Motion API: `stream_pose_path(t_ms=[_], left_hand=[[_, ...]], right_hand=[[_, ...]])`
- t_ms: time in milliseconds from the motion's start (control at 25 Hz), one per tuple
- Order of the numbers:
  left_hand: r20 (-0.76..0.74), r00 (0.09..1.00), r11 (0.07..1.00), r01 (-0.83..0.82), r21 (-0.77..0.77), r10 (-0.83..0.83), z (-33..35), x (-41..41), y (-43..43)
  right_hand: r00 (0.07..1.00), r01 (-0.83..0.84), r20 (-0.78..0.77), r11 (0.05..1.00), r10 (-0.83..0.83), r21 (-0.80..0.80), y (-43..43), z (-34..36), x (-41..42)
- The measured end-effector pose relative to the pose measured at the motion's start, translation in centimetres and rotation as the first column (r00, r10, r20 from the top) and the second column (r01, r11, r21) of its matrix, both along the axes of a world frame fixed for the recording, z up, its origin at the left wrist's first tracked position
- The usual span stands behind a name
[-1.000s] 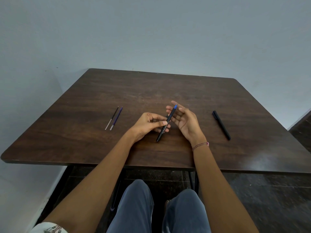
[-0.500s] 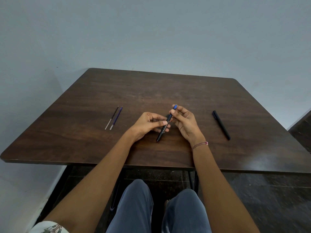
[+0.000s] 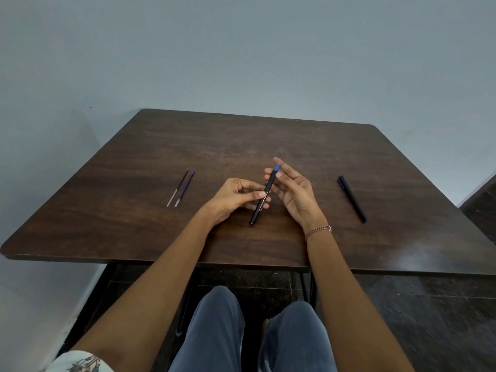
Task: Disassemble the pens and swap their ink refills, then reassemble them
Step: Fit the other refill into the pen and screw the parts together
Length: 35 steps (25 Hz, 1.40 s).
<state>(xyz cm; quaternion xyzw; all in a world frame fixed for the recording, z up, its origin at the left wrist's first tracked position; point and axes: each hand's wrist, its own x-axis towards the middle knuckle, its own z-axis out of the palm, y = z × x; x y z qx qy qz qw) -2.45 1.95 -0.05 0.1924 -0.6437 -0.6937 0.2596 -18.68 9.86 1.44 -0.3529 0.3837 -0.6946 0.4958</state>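
Between the hands sits a black pen (image 3: pixel 261 197) with a blue tip: left hand (image 3: pixel 236 197) pinches its barrel, right hand (image 3: pixel 294 190) spread open beside it; barrel print's unreadable. Two refills (image 3: pixel 181 187) lie left, another black pen (image 3: pixel 352 199) right.

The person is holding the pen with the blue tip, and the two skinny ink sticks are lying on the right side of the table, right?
Not quite. The head view shows the two ink sticks lying on the left side of the table. The left hand does hold the pen with the blue tip.
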Motion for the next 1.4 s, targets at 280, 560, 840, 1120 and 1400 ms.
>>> stream_pose_path(t_ms=[280, 560, 840, 1120, 1400], left_hand=[[0.01, 1.0, 1.0, -0.009, 0.0, 0.009, 0.04, 0.02, 0.02], [0.002, 1.0, 1.0, -0.022, 0.009, 0.022, 0.08, 0.07, 0.12], [0.001, 1.0, 1.0, -0.005, -0.007, 0.005, 0.26, 0.12, 0.16], [0.006, 1.0, 1.0, -0.013, -0.006, 0.013, 0.39, 0.16, 0.31], [0.024, 1.0, 1.0, -0.013, -0.021, 0.013, 0.5, 0.21, 0.37]], right_hand=[[0.997, 0.078, -0.019, 0.996, -0.077, 0.038, -0.16, -0.08, 0.29], [1.0, -0.019, -0.003, 0.999, 0.019, 0.025, -0.11, -0.01, 0.19], [0.997, 0.041, -0.069, 0.999, -0.039, 0.025, -0.23, -0.33, 0.07], [0.999, -0.006, 0.037, 1.0, 0.005, 0.027, -0.37, -0.25, -0.05], [0.993, -0.053, 0.1, 0.998, 0.055, -0.026, 0.06, 0.09, -0.14]])
